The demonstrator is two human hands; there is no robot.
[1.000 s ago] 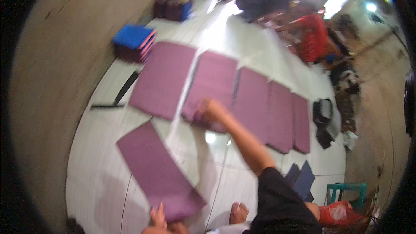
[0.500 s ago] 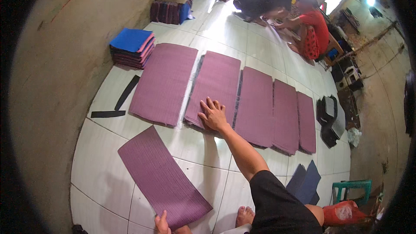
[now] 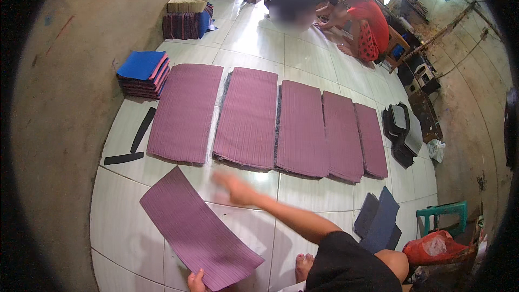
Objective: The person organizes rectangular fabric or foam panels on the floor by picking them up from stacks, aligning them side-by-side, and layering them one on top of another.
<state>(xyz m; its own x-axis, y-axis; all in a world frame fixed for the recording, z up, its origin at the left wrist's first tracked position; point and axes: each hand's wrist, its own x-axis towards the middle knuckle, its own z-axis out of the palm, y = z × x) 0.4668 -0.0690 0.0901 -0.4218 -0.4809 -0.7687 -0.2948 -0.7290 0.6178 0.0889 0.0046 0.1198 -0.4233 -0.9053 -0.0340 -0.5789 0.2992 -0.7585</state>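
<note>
At the bottom edge, my left hand (image 3: 197, 281) grips the near end of a purple ribbed mat piece (image 3: 197, 227), its thumb on top. That piece slants away from me over the tiles. My right hand (image 3: 232, 186) hovers between it and a row of stacked purple mats, its fingers smeared by motion. In the row are a wide mat stack (image 3: 186, 113) at the left, a second stack (image 3: 246, 119) with dark edges showing beneath, a third (image 3: 301, 130), and narrower ones (image 3: 342, 138) further right. No mat shows in my right hand.
Two black strips (image 3: 142, 130) lie by the left wall, near a blue-topped pile (image 3: 142, 67). Grey and black pieces (image 3: 403, 132) and dark blue pieces (image 3: 381, 219) lie right. A green stool (image 3: 443, 216) and red bag (image 3: 438, 249) stand nearby. Two people (image 3: 370, 27) crouch at the back.
My right hand has left the second mat stack and come back toward me, to the left. My left hand still holds the loose mat piece. The view has shifted slightly.
</note>
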